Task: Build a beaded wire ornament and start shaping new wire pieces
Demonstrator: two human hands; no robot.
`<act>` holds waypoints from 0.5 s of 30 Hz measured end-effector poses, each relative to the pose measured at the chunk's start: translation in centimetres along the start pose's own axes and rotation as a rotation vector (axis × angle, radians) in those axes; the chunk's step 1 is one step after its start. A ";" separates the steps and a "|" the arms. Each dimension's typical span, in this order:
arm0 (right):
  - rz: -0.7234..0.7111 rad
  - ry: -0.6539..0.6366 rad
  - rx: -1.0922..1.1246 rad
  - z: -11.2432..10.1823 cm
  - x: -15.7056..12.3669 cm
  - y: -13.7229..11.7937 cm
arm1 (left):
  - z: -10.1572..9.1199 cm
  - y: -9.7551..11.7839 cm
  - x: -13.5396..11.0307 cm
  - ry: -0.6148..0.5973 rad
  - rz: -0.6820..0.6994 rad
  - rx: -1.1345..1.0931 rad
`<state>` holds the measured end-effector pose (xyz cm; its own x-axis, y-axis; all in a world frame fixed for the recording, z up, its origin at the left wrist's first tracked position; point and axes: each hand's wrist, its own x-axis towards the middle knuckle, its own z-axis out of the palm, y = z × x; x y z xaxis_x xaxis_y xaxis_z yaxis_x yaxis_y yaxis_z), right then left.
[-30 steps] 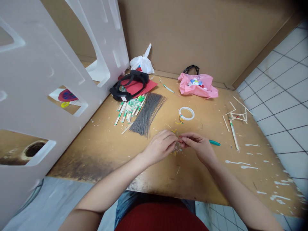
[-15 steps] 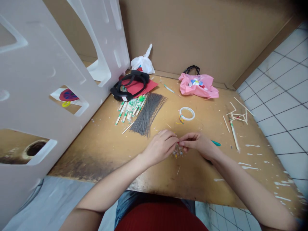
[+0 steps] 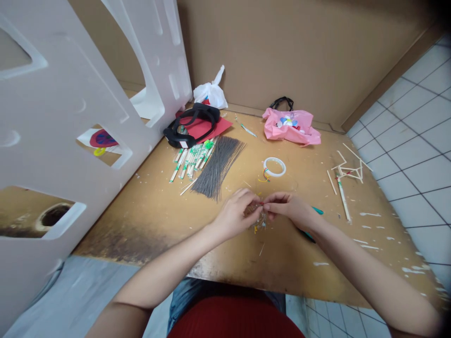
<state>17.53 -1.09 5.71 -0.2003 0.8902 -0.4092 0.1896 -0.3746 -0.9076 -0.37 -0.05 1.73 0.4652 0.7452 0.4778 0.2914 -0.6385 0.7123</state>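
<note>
My left hand [image 3: 237,211] is closed in a pinch on a small wiry, clear-looking tangle with coloured bits [image 3: 260,222], low over the middle of the table. Yellow, pale blue and red specks show in it. My right hand [image 3: 286,205] meets it from the other side, its thumb and fingertips pinched at a tiny red bit by the left fingertips. The fingers cover much of the tangle, and its exact kind cannot be made out. A teal-handled tool [image 3: 317,210] lies partly hidden beneath my right wrist.
Beyond my hands are a white ring-shaped roll [image 3: 275,167], a sheaf of grey wires [image 3: 218,169] and wrapped chopsticks [image 3: 192,159]. A black headset [image 3: 173,137] rests on red paper. Farther back sit a pink bag [image 3: 306,126] and a white bag [image 3: 213,95]. A stick frame [image 3: 348,172] lies right.
My left fingers have opened out slightly around the tangle, so more of it shows. My right hand stays pinched close by. The view has shifted a little.
</note>
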 end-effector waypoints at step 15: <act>-0.021 -0.012 -0.008 0.4 0.1 -0.1 | 0.5 -0.3 -0.1 0.060 0.084 0.031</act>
<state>17.12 -1.09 5.73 -0.2153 0.8946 -0.3916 0.1932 -0.3541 -0.9150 -0.07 -0.01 1.19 0.4384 0.6986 0.5655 0.2795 -0.7039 0.6530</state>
